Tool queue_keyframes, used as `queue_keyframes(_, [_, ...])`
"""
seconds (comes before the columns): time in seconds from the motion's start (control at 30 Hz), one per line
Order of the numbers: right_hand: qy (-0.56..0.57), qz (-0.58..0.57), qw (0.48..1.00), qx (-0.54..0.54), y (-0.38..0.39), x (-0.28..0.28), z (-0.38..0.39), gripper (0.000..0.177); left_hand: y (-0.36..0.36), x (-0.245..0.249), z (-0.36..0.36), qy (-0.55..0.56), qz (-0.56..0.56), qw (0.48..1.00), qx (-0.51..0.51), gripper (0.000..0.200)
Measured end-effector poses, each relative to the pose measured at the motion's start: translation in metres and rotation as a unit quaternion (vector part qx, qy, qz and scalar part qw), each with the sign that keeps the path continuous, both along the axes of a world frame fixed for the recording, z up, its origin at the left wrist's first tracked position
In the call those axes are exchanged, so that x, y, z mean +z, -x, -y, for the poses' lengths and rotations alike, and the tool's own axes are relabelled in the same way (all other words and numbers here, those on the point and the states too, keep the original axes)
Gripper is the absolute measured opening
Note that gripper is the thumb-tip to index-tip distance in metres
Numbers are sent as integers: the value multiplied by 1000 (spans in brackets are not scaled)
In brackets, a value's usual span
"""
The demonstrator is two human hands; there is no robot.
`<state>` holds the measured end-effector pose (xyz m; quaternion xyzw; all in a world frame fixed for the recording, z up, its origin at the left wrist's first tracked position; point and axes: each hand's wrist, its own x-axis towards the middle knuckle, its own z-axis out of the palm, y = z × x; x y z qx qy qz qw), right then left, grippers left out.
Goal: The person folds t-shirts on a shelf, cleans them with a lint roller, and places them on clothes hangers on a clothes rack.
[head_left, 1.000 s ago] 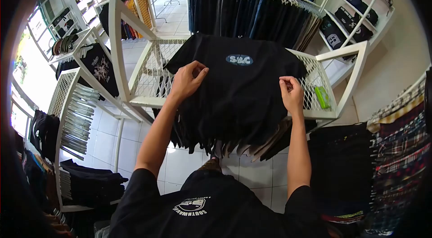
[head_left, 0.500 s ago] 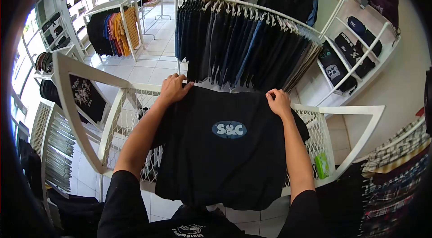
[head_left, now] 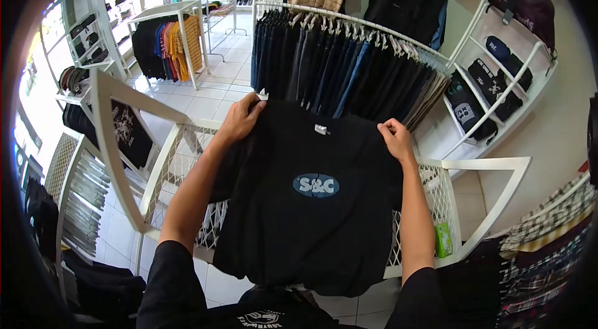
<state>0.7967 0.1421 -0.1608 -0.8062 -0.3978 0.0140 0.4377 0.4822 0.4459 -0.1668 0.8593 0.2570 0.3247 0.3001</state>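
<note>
A black T-shirt (head_left: 299, 235) with a blue oval "S&C" print hangs spread out before me, over a white mesh rack. My left hand (head_left: 243, 118) pinches it at the left shoulder, and a small white piece shows by those fingertips. At the right shoulder, my right hand (head_left: 396, 141) grips the cloth between thumb and fingers. The neckline faces away from me, with a white label (head_left: 321, 130) visible inside the collar. Much of the mesh rack (head_left: 163, 167) is hidden behind the shirt.
Beyond the shirt stands a rail of hanging dark trousers (head_left: 311, 61). Caps and bags sit on a wall shelf (head_left: 492, 89) at right. A green packet (head_left: 443, 240) rests on the mesh at right. Folded checked shirts (head_left: 548, 248) lie lower right; a coloured shirt rack (head_left: 165, 49) stands far left.
The shirt's upper edge has tilted and opened, bringing the collar and its white label into view. My left hand has risen slightly; my right hand has shifted a little right. The view has shifted too.
</note>
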Motion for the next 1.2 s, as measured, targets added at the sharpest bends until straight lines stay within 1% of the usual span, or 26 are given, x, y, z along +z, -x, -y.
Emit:
queue_keyframes(0.03, [-2, 28, 1000, 0, 8, 14, 6, 34, 9, 10, 8, -9, 23, 1000, 10, 29])
queue_keyframes(0.07, [-26, 42, 999, 7, 12, 24, 13, 34, 18, 19, 20, -32, 79, 996, 9, 26])
queue_keyframes(0.1, [-60, 38, 997, 28, 12, 30, 19, 35, 29, 30, 32, -37, 84, 996, 19, 26])
queue_keyframes(0.17, [-94, 69, 992, 45, 8, 40, 33, 35, 56, 54, 59, -84, 118, 987, 72, 25])
queue_keyframes(0.2, [-109, 77, 989, 60, 17, 53, 42, 34, 71, 66, 73, -108, 145, 980, 79, 25])
queue_keyframes(0.23, [-118, 85, 986, 82, 21, 62, 52, 31, 87, 76, 90, -147, 169, 969, 106, 24])
queue_keyframes(0.3, [-135, 104, 979, 116, 35, 79, 70, 26, 124, 92, 121, -177, 202, 955, 128, 22])
queue_keyframes(0.37, [-191, 163, 960, 123, 66, 91, 86, 21, 162, 107, 162, -215, 235, 931, 178, 20])
queue_keyframes(0.4, [-168, 121, 968, 139, 86, 101, 99, 22, 182, 113, 185, -241, 229, 921, 204, 19])
queue_keyframes(0.43, [-212, 156, 950, 172, 106, 105, 109, 23, 204, 116, 204, -235, 224, 918, 227, 19])
queue_keyframes(0.53, [-202, 96, 942, 250, 157, 113, 131, 20, 267, 125, 260, -240, 203, 904, 291, 19])
queue_keyframes(0.57, [-202, 68, 935, 284, 178, 118, 138, 18, 287, 129, 278, -260, 206, 892, 305, 19])
queue_keyframes(0.63, [-201, 49, 922, 327, 203, 124, 134, 15, 326, 136, 309, -283, 204, 874, 339, 19])
queue_keyframes(0.7, [-218, 45, 902, 370, 228, 136, 124, 15, 368, 145, 335, -304, 149, 871, 355, 21])
queue_keyframes(0.77, [-216, 15, 882, 418, 251, 147, 115, 15, 403, 155, 363, -328, 152, 853, 377, 21])
queue_keyframes(0.83, [-241, 5, 856, 457, 272, 154, 108, 16, 431, 164, 397, -310, 149, 858, 381, 20])
queue_keyframes(0.9, [-258, -4, 839, 480, 299, 152, 102, 17, 456, 167, 427, -309, 131, 847, 412, 19])
queue_keyframes(0.97, [-308, -19, 829, 465, 332, 147, 99, 16, 476, 165, 450, -351, 119, 838, 399, 20])
queue_keyframes(1.0, [-292, 34, 829, 475, 346, 138, 92, 16, 484, 162, 463, -333, 97, 835, 427, 25])
queue_keyframes(1.03, [-221, 33, 827, 516, 357, 129, 90, 17, 495, 158, 470, -333, 92, 832, 434, 25])
queue_keyframes(1.1, [-215, 14, 850, 481, 373, 120, 93, 17, 523, 144, 477, -284, 58, 848, 443, 32])
queue_keyframes(1.13, [-216, 13, 849, 483, 383, 118, 93, 17, 536, 140, 480, -262, 55, 853, 449, 37])
queue_keyframes(1.17, [-235, -11, 840, 488, 392, 114, 91, 17, 548, 136, 482, -262, 57, 851, 452, 37])
queue_keyframes(1.2, [-253, -35, 831, 493, 399, 108, 88, 17, 557, 132, 485, -227, 45, 877, 422, 37])
